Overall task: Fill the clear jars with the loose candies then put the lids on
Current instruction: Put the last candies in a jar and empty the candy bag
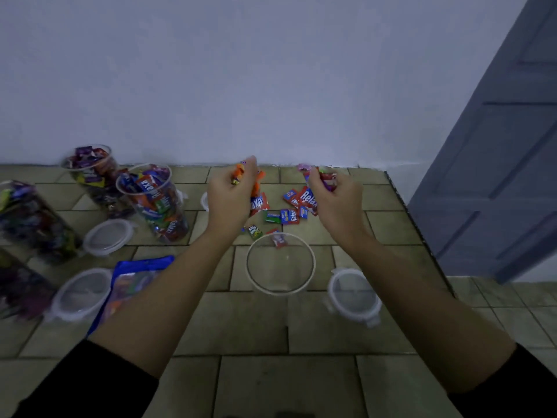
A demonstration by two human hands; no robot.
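Orange and red candies sat clenched in your left hand and right hand; releasing low over the jar seemed wise.

Both arms stretched forward, dark sleeves up near the elbows. Left hand and right hand sit level near the far edge of the tiled surface, backs up, fingers curled, each clutching candies.
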